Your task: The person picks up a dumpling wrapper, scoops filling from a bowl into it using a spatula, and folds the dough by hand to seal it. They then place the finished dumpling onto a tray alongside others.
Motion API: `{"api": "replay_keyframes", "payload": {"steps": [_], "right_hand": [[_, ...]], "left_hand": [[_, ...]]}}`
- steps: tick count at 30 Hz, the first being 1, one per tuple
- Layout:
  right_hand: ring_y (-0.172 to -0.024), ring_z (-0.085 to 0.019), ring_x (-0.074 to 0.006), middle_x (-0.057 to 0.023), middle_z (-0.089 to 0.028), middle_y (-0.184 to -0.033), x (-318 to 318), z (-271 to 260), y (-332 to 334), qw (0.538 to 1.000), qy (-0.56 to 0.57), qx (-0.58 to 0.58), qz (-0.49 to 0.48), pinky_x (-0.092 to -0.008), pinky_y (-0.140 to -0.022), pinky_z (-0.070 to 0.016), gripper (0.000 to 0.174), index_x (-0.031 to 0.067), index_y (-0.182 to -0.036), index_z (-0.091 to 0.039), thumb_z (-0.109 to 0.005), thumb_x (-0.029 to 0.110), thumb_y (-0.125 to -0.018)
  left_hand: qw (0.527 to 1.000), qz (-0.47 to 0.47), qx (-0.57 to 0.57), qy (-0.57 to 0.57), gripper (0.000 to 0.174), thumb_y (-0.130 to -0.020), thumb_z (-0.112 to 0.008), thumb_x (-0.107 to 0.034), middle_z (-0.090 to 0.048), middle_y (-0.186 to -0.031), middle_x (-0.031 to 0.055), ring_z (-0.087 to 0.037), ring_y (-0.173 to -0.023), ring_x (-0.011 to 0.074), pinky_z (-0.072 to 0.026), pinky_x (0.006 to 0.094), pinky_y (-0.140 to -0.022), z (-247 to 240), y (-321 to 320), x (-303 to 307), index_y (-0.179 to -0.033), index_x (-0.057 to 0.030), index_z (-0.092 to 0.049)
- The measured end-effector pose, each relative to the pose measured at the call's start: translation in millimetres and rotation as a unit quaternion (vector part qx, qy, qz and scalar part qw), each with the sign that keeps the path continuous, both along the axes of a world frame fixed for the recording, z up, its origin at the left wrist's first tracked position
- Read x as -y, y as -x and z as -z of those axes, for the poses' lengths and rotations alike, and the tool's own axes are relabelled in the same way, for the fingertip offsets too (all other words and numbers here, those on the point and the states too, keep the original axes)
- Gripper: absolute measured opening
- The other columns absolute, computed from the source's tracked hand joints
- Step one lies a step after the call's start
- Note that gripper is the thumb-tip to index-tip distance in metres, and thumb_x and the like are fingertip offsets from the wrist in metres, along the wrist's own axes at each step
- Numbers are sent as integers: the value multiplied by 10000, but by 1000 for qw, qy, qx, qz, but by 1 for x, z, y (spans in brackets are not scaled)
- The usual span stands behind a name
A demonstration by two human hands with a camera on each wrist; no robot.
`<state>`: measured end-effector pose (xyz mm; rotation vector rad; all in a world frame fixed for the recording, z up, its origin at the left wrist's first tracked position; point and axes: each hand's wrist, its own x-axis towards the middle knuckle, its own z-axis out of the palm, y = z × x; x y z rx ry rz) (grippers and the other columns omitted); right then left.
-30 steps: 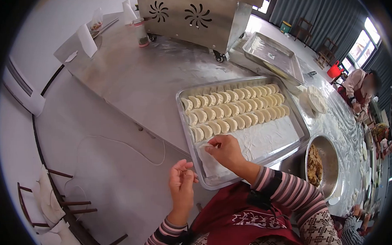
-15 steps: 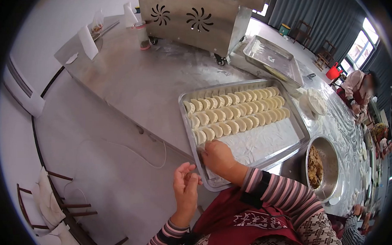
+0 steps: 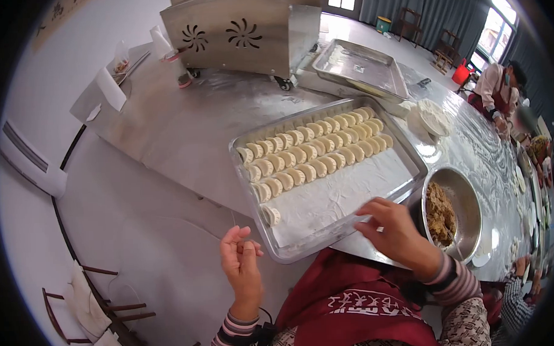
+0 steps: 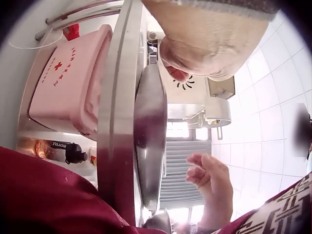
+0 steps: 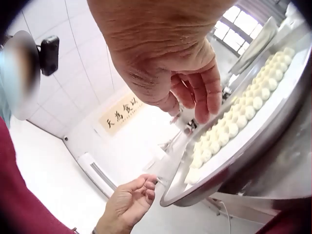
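A metal tray (image 3: 339,201) holds rows of pleated crescent dumplings (image 3: 298,154) toward its far side. One dumpling (image 3: 270,216) lies by itself at the left, starting a nearer row. My right hand (image 3: 396,230) hovers by the tray's near right edge, its fingers loosely bent around nothing. In the right wrist view its fingers (image 5: 200,97) hang apart with no dough between them. Just off the tray's near left corner, my left hand (image 3: 242,269) is raised, loosely curled and holding nothing.
A steel bowl of brown filling (image 3: 440,213) stands right of the tray, a utensil handle leaning in it. Behind are a bowl of flour (image 3: 434,119), another tray (image 3: 362,69) and a wheeled steel machine (image 3: 242,40). Another person (image 3: 497,92) works at the far right.
The right hand has let go of a dumpling at the tray's left end and moved right toward the filling bowl. The left hand stays nearly as it was; the head view has shifted.
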<state>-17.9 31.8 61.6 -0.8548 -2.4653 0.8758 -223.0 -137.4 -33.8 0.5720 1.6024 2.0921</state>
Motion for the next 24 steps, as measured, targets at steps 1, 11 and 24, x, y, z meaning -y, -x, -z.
{"api": "replay_keyframes", "payload": {"steps": [1, 11, 24], "right_hand": [[-641, -662, -237, -160, -628, -868, 2, -7, -23, 999, 22, -6, 30, -322, -580, -519, 178, -30, -931, -643, -712, 59, -792], [-667, -631, -128, -105, -649, -806, 47, -8, -231, 966, 65, -92, 233, -251, -589, -500, 133, -38, -941, -646, -680, 45, -843], [-686, -628, -99, -49, -678, -731, 54, 85, -391, 781, 65, -202, 587, -241, -629, -501, 177, -33, -947, -682, -697, 68, -802]], "left_hand": [[1000, 2, -22, -9, 314, -924, -471, 5, -561, -1119, 99, -523, -785, 109, -466, 261, -695, -7, -4, -3, -1238, -9, -471], [966, 249, -67, -20, 265, -922, -490, -25, -583, -969, 95, -521, -754, 115, -459, 255, -661, -46, -101, -77, -1182, 29, -488], [815, 561, -128, 68, 210, -940, -535, -56, -651, -973, 84, -612, -780, 128, -506, 247, -711, -65, -226, -150, -1135, 11, -569]]}}
